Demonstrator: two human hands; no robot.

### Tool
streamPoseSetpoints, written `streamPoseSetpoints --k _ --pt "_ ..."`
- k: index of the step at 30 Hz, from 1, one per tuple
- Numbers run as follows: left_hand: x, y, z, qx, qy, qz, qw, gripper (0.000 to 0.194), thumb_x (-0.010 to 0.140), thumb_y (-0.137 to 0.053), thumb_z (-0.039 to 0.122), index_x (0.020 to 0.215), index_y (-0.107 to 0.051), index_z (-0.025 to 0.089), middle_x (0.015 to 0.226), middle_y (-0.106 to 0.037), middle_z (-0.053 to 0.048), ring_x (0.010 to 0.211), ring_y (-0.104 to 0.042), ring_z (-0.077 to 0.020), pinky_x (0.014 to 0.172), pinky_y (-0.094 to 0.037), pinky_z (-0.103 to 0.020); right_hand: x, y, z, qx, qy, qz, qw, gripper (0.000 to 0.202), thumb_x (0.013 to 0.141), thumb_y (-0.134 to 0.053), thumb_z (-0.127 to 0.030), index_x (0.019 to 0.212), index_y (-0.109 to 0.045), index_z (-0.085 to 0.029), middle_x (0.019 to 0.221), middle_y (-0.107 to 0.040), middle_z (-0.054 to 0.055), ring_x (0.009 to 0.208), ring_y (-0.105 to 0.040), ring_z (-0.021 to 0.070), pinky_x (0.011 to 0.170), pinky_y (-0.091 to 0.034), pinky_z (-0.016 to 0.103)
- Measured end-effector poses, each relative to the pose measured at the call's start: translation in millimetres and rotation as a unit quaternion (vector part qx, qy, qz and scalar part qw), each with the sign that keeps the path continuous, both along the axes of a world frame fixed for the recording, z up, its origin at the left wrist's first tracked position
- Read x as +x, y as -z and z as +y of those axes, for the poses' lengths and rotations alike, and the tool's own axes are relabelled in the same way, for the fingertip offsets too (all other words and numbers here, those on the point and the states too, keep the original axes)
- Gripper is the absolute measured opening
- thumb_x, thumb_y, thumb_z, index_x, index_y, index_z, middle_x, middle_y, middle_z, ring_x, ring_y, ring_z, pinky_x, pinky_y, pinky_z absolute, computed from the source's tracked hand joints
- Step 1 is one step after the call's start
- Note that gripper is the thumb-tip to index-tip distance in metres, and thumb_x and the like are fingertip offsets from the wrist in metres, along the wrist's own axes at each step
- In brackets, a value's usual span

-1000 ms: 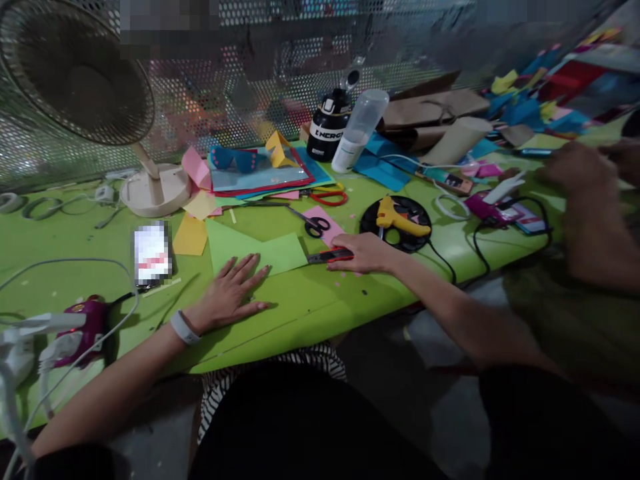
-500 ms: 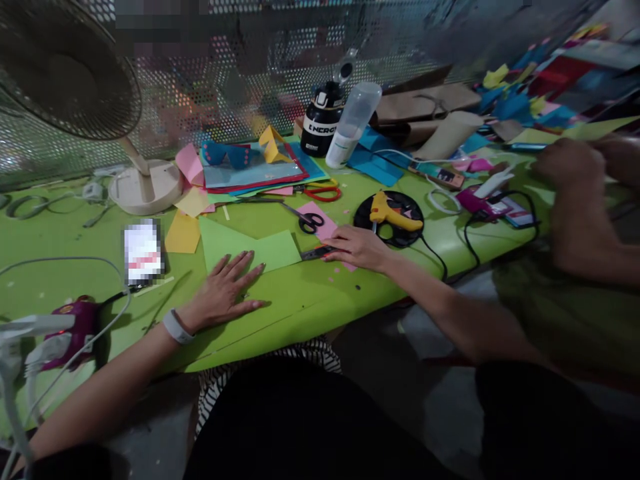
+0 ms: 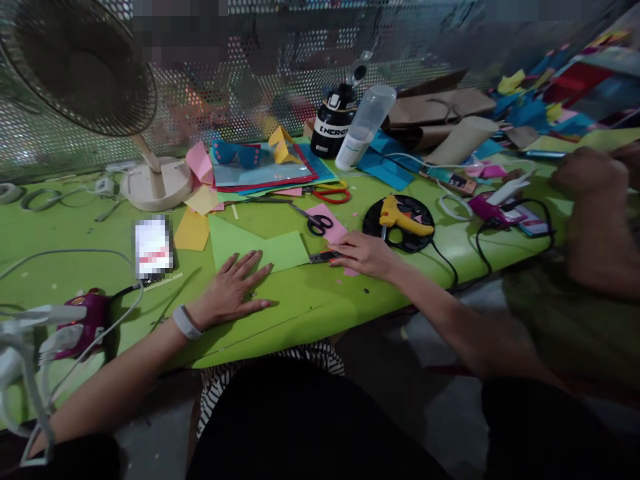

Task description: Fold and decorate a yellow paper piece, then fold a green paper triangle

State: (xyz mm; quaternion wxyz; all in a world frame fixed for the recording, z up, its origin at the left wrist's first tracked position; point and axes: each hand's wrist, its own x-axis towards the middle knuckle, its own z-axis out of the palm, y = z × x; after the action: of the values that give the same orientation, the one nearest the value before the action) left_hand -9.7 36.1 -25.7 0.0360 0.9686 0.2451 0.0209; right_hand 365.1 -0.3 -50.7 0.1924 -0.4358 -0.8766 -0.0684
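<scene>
My left hand (image 3: 234, 291) lies flat with spread fingers, its fingertips on the lower edge of a light green paper (image 3: 280, 252). My right hand (image 3: 364, 255) rests over a dark cutter with orange parts (image 3: 324, 257), whose tip touches the paper's right end; the fingers cover part of it. Just above are black-handled scissors (image 3: 320, 225), lying partly on a pink paper (image 3: 336, 230). A yellow glue gun (image 3: 404, 219) sits on a round black tray (image 3: 371, 223) to the right of my right hand.
A phone (image 3: 153, 247), orange paper (image 3: 192, 229) and a purple power strip (image 3: 87, 323) are at the left. Behind stand a fan (image 3: 157, 183), a black bottle (image 3: 334, 127) and a clear bottle (image 3: 366, 127). Another person's hands (image 3: 590, 175) are at the right.
The view has shifted slightly, so everything appears a little further right. Both of my hands keep nearly the same places against the paper and the cutter.
</scene>
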Motion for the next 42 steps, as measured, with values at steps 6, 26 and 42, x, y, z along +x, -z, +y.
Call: streamPoseSetpoints --k 6,26,42 --pt "0 0.6 -1 0.0 -0.001 0.001 1.0 0.08 0.09 -0.031 0.073 0.152 -0.024 0.023 0.16 -0.019 -0.014 0.148 -0.018 -0.0276 0.119 -0.013 -0.049 -5 -3.1 -5 0.001 0.016 -0.005 1.0 0.037 0.094 -0.052 -0.044 0.113 -0.069 -0.017 0.091 -0.069 0.01 0.085 -0.064 0.0215 0.069 -0.051 0.032" --pt "1 0.0 -3 -0.016 -0.007 -0.006 1.0 0.082 0.089 -0.028 0.075 0.152 -0.023 0.023 0.16 -0.019 -0.013 0.148 -0.017 -0.0286 0.12 -0.01 -0.049 -30 -5.8 -15 0.009 0.036 -0.014 0.999 0.034 0.092 -0.056 -0.043 0.112 -0.07 -0.018 0.087 -0.066 0.009 0.082 -0.06 0.0218 0.07 -0.05 0.033" --pt "2 0.7 -4 -0.024 -0.012 0.005 1.0 0.083 0.089 -0.029 0.075 0.153 -0.021 0.022 0.16 -0.017 -0.014 0.148 -0.015 -0.028 0.12 -0.008 -0.048 -50 -6.1 -22 0.03 0.071 -0.039 0.996 0.039 0.094 -0.052 -0.047 0.109 -0.072 -0.016 0.086 -0.066 0.01 0.081 -0.06 0.0215 0.064 -0.047 0.032"
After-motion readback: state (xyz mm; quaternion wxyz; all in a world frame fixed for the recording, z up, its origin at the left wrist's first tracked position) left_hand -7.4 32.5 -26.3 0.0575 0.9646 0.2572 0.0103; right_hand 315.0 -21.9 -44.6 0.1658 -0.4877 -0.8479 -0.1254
